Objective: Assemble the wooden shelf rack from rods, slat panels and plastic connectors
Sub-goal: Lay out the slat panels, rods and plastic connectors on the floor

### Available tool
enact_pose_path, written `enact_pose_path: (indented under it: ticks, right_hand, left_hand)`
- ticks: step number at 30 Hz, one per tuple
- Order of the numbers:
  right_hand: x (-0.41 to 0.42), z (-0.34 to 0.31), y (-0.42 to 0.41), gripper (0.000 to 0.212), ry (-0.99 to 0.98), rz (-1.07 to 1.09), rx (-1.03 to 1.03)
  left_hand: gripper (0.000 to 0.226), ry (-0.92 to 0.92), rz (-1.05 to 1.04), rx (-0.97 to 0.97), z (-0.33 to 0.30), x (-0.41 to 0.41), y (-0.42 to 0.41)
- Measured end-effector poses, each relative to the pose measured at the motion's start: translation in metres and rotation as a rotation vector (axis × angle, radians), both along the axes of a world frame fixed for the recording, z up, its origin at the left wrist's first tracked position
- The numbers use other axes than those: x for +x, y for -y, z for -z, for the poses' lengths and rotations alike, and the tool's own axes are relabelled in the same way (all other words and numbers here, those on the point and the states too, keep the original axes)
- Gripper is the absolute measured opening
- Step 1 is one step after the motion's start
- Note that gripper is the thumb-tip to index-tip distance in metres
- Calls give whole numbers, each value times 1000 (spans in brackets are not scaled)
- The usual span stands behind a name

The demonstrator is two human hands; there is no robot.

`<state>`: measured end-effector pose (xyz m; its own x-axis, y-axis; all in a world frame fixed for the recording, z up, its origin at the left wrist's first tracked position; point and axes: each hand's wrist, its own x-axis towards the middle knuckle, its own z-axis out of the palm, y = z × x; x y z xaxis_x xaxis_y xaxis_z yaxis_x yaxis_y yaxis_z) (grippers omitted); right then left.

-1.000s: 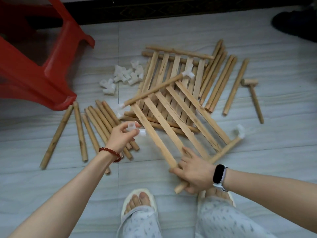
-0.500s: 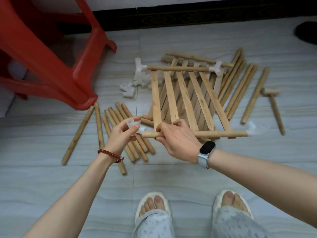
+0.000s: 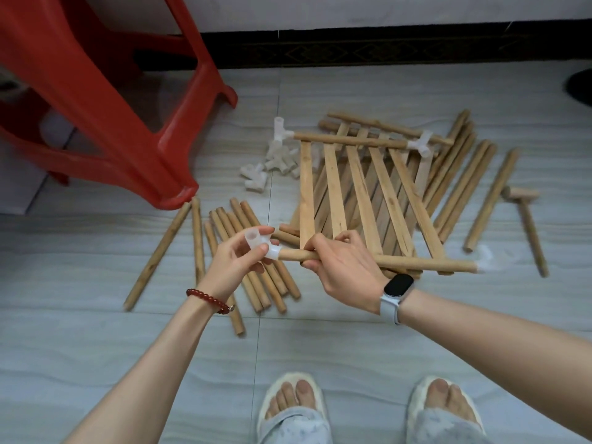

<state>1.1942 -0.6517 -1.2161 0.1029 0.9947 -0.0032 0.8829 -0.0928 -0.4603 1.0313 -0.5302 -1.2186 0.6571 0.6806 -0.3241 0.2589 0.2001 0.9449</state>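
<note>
My left hand (image 3: 235,262) pinches a white plastic connector (image 3: 261,246) against the near rod (image 3: 378,261) end; my right hand (image 3: 344,267) curls around that rod, at three o'clock of the connector. The slat panel (image 3: 362,193) stretches toward twelve, spare connectors (image 3: 272,165) at eleven.

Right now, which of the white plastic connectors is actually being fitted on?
The connector pinched in the left hand, at the near rod's left end. The loose connectors lie untouched on the floor.
</note>
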Motion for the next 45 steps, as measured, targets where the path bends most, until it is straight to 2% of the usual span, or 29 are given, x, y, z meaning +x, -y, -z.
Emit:
enact_pose_path:
  ticks: [3,6,12,15,17,18,20,21,23,25,26,33,36,38,40,43,45]
  right_hand:
    - [0,0,-2,18,19,-8,-11]
    - [1,-1,-4,18,25,2,0]
    - [3,-8,-9,18,21,40,25]
    - [5,-13,-12,18,-8,48,38]
    - [5,-13,-12,18,-31,41,29]
    - [5,-14,-12,19,-33,35,14]
    - [6,-15,-8,20,-40,27,-15]
    - [6,-17,-7,21,-48,25,-11]
    - [9,-24,-8,20,-71,20,9]
    - [10,-32,-7,19,-100,7,4]
    - [11,-34,-5,18,-110,3,0]
    - [13,-36,-2,14,-98,32,56]
    - [13,-29,1,15,-134,16,56]
    - [12,-24,5,17,-141,6,-2]
    - [7,-13,6,16,-194,16,-61]
    - [-1,8,9,14,-218,26,-192]
    - [-5,22,11,17,-179,5,-299]
  left_hand:
    - [19,-11,0,110,-2,0,4]
    - [24,-14,-46,229,-5,7,12]
    - [22,36,-173,269,-13,21,24]
    - [21,1,-175,302,-15,24,27]
    - [11,-72,-122,381,-15,23,20]
    - [17,-140,-75,432,-15,22,14]
    - [42,-228,-12,487,-18,23,8]
    - [51,-194,-33,456,-23,27,6]
    - [61,-32,-143,238,-33,41,1]
    - [56,68,-216,-23,-38,55,-5]
    - [51,66,-220,-82,-40,60,-6]
    - [34,69,-282,-24,-48,77,7]
    - [34,46,-214,61,-42,74,8]
    - [33,31,-135,28,-32,68,10]
    - [30,-45,-50,-39,-18,59,4]
    - [20,-414,123,16,5,49,-10]
    - [22,-596,176,-24,17,47,-10]
